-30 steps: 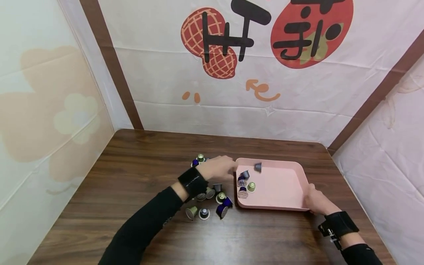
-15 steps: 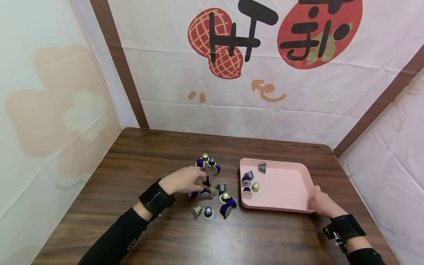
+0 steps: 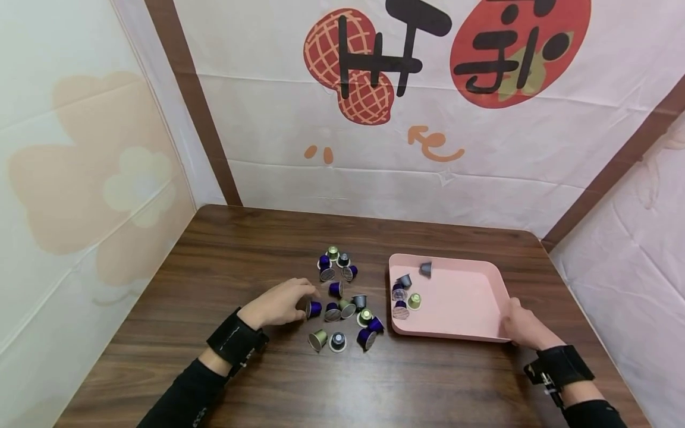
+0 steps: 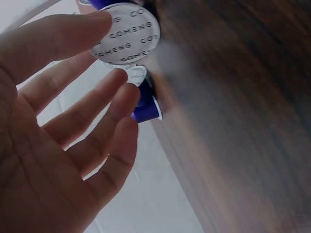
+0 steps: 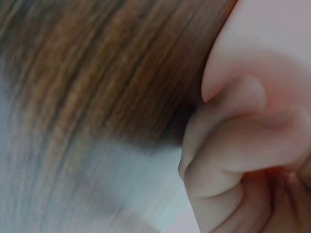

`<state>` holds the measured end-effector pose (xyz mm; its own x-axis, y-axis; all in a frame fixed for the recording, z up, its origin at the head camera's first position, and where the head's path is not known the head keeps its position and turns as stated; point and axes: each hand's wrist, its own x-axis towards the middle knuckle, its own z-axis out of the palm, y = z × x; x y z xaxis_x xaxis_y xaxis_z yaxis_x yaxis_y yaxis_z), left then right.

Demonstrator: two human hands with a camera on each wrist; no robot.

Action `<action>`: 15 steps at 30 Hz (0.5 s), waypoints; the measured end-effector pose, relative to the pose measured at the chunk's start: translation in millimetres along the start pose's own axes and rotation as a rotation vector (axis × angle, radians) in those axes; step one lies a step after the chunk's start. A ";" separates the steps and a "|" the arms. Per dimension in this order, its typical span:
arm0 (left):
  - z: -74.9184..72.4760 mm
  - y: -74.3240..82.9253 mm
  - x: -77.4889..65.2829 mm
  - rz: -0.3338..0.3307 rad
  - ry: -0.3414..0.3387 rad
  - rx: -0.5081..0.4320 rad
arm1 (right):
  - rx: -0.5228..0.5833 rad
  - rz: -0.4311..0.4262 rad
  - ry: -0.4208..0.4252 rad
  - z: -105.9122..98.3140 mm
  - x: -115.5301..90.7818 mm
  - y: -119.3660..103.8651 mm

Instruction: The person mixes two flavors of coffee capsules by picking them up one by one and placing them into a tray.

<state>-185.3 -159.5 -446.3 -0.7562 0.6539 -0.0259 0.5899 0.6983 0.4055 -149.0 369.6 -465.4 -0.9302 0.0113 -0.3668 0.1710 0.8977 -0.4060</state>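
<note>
My left hand [image 3: 279, 303] reaches to the left side of a loose group of coffee capsules, its fingers slightly bent around a purple capsule [image 3: 314, 308]. In the left wrist view, the thumb tip overlaps the printed foil lid [image 4: 127, 36] of that capsule; firm contact cannot be made out. My right hand [image 3: 523, 325] grips the right edge of a pink tray [image 3: 455, 315], with curled fingers [image 5: 243, 141] at its rim in the right wrist view. Inside the tray, along its left side, lie several capsules, among them a green one [image 3: 414, 301] and a grey one [image 3: 426, 269].
Between my left hand and the tray, several purple, green and grey capsules lie scattered, including a green one [image 3: 318, 340] near the front and a purple one [image 3: 366, 339]. The brown wooden table [image 3: 267, 238] meets a printed cloth wall [image 3: 267, 184] at the back.
My left hand has drawn back from the tray's left edge to the left side of the capsule group. My right hand stays at the tray's edge. The view has shifted slightly.
</note>
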 end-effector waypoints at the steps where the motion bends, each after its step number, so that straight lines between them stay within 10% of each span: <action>1: 1.1 -0.7 0.2 0.009 0.006 0.001 | 0.004 -0.007 -0.001 -0.4 -0.5 -0.2; 15: 9.6 -0.9 5.3 0.033 0.018 -0.024 | 0.005 -0.016 0.011 0.0 -2.5 0.6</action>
<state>-187.1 -153.8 -455.6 -0.7415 0.6709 0.0046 0.6079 0.6689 0.4279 -146.6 370.1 -464.8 -0.9364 0.0022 -0.3508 0.1580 0.8954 -0.4162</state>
